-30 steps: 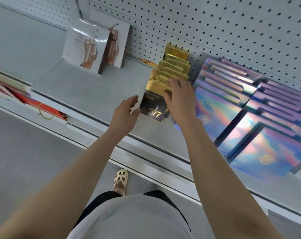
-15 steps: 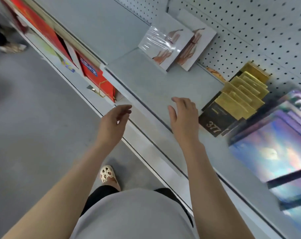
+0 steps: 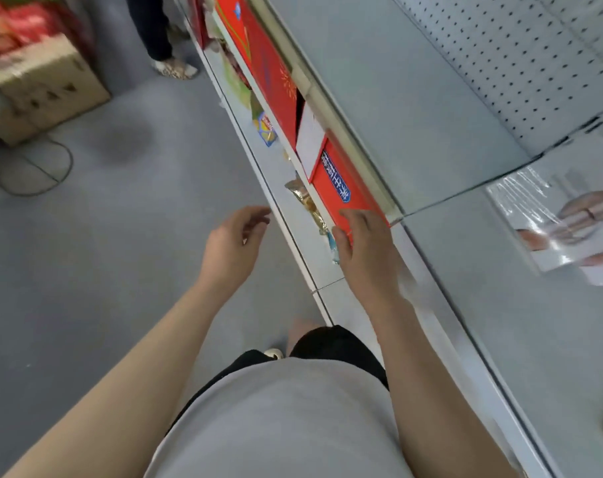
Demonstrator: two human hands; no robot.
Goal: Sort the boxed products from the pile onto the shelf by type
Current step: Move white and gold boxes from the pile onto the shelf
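step: between placements, reaching for next box | both hands open, empty: left hand (image 3: pixel 233 244) over floor, right hand (image 3: pixel 367 250) at red box (image 3: pixel 341 186) on lower shelf (image 3: pixel 289 215) | next: grip it, judge type

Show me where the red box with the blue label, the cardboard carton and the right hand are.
red box (image 3: pixel 341 181): head view, on its red face beside the blue label.
cardboard carton (image 3: pixel 48 91): head view, on its side.
right hand (image 3: pixel 367 250): head view, on its back.
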